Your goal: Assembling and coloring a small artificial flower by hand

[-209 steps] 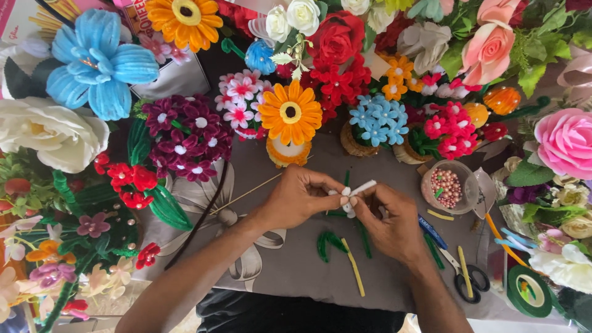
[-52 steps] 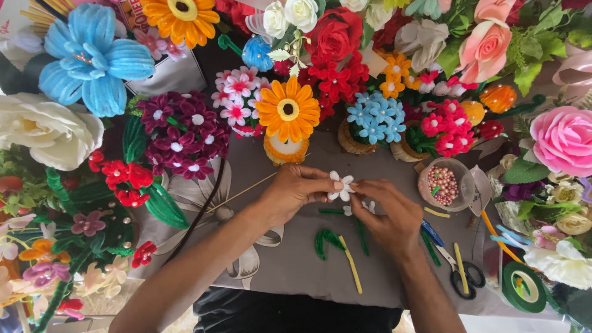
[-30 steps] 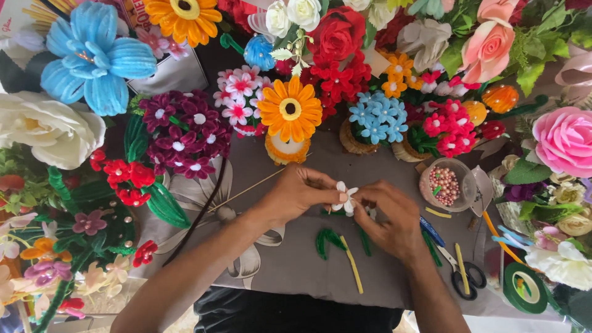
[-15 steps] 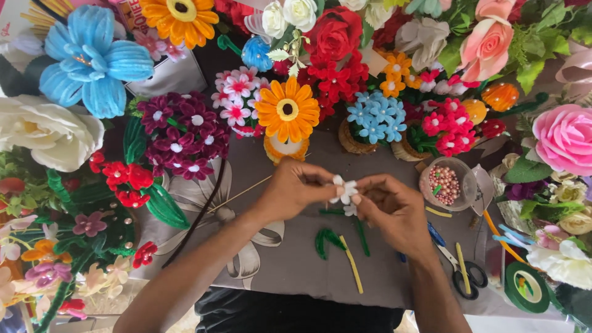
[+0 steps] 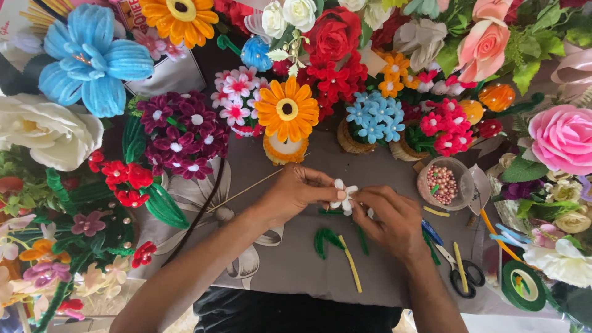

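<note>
A small white pipe-cleaner flower [image 5: 343, 196] sits between both hands above the grey cloth [image 5: 290, 271]. My left hand [image 5: 295, 193] pinches it from the left with thumb and fingers. From the right, my right hand [image 5: 393, 221] closes its fingertips on the flower's petals. Green pipe-cleaner pieces [image 5: 325, 238] and a yellow stick [image 5: 351, 265] lie on the cloth just below the hands. A thin wooden skewer [image 5: 243, 192] runs out to the left of my left hand.
Handmade flowers ring the cloth: an orange daisy [image 5: 287, 110], maroon blooms [image 5: 180, 135], a blue flower [image 5: 91, 58], red ones [image 5: 338, 74], a pink rose [image 5: 562, 139]. A clear cup of beads [image 5: 440, 184], scissors [image 5: 453, 265] and green tape [image 5: 523, 286] sit to the right.
The hands have stayed together at the middle of the cloth. The fingers have shifted slightly around the white flower, which has more spread petals than seven seconds ago.
</note>
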